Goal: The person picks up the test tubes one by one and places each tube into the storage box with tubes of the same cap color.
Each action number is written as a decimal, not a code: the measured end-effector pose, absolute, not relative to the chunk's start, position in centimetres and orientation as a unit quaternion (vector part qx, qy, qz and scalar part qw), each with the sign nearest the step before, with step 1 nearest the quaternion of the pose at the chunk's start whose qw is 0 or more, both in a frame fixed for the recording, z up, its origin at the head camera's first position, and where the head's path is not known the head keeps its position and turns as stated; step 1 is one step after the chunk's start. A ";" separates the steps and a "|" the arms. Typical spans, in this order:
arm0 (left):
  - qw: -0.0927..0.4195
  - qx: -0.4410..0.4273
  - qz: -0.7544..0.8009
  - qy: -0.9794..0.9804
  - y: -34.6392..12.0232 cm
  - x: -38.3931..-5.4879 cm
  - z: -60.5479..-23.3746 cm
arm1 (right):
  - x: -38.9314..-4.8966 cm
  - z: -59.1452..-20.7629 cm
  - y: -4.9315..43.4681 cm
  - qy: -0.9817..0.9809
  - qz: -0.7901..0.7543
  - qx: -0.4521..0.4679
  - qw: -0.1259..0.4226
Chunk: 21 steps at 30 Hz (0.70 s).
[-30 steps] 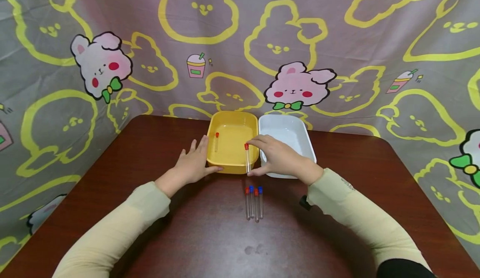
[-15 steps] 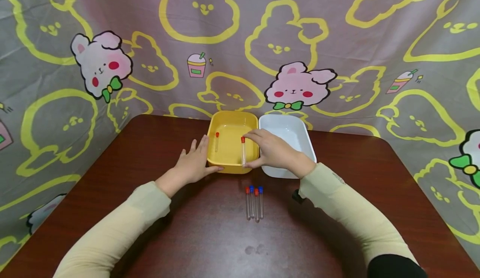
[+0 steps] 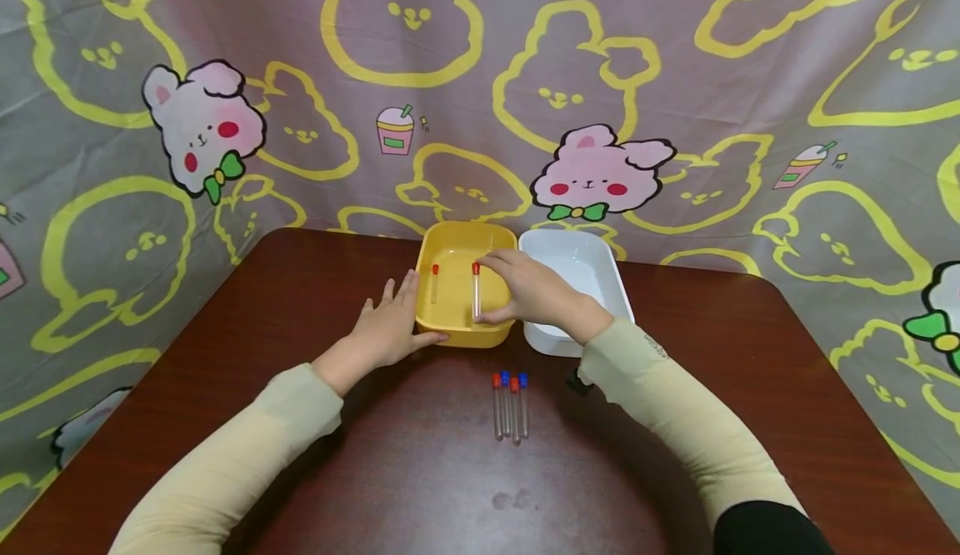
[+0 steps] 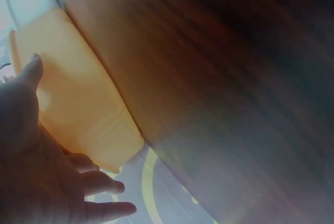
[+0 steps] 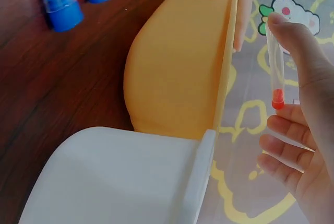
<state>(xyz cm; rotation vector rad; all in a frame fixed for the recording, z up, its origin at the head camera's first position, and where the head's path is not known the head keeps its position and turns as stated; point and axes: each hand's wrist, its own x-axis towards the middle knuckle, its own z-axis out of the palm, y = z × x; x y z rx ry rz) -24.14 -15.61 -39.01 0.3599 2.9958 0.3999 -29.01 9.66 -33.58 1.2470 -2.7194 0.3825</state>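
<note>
My right hand [image 3: 536, 288] pinches a red-capped test tube [image 3: 476, 292] lengthwise, a finger at the cap and the thumb at the rounded end. It holds the tube over the yellow tray [image 3: 468, 337]. In the right wrist view the tube [image 5: 277, 67] shows clear, its red cap against a fingertip. My left hand [image 3: 382, 322] rests against the yellow tray's left side with straight, spread fingers, the thumb along the near wall. Another red-capped test tube [image 3: 435, 284] lies inside the tray on the left. Several test tubes [image 3: 512, 409] with red and blue caps lie side by side on the table.
A white tray [image 3: 615, 288] stands right beside the yellow one, partly behind my right hand. Both trays sit near the far edge of the brown table [image 3: 360, 472], in front of a patterned curtain [image 3: 465, 122].
My right hand has carried the red-capped test tube leftward and a little away from me, from the tray's right front edge to over the yellow tray. My left hand stays in place.
</note>
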 end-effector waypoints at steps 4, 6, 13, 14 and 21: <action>0.049 0.118 0.133 0.983 -15.6 -24.1 -38.9 | -29.8 -33.8 9.1 -0.904 0.131 0.402 0.067; 0.050 0.118 0.134 0.983 -15.6 -24.1 -38.8 | -30.2 -34.0 8.8 -0.904 0.135 0.400 0.066; 0.053 0.115 0.136 0.983 -15.7 -24.0 -38.9 | -31.0 -34.9 7.8 -0.913 0.128 0.385 0.037; 0.054 0.114 0.135 0.983 -15.7 -23.9 -38.9 | -31.0 -35.0 7.7 -0.914 0.125 0.384 0.032; 0.052 0.114 0.130 0.984 -15.6 -24.0 -39.1 | -31.6 -35.4 6.5 -0.924 0.106 0.368 -0.007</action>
